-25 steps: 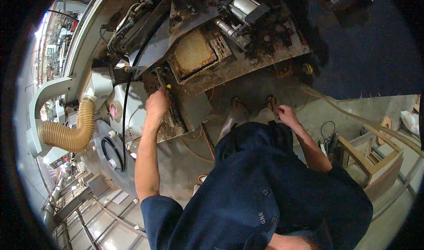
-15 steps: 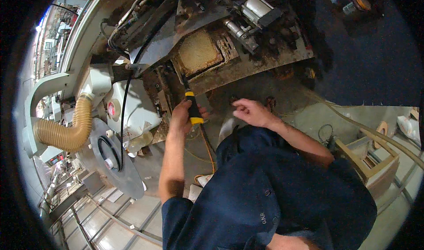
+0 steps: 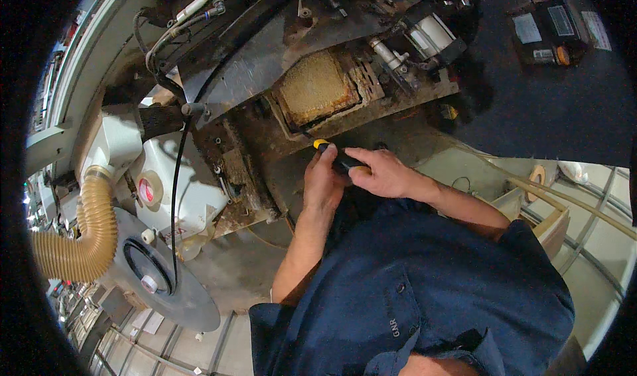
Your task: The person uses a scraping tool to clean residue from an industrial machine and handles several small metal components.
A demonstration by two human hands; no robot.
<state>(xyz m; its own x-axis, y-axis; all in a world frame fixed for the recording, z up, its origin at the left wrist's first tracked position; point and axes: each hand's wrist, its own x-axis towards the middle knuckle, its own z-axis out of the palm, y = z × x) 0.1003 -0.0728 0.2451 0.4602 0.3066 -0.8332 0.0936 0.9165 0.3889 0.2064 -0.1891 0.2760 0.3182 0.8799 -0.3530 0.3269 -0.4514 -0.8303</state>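
Head view, reading from nine o'clock across: I see a ribbed tan hose (image 3: 76, 233) curling into a grey round housing (image 3: 162, 286), with a white machine body (image 3: 166, 177) just beside it. Near centre, my left hand (image 3: 322, 183) is wrapped around a black-and-yellow screwdriver handle (image 3: 335, 155), and my right hand (image 3: 381, 172) closes over the same handle from three o'clock. Just above, at twelve o'clock, a grimy rectangular recess (image 3: 318, 90) holds a tan, crusted block. Far right sits an open wooden box (image 3: 541, 213); its contents I cannot tell.

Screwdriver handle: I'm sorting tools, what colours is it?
Black with yellow ends, on the screwdriver handle, head view.
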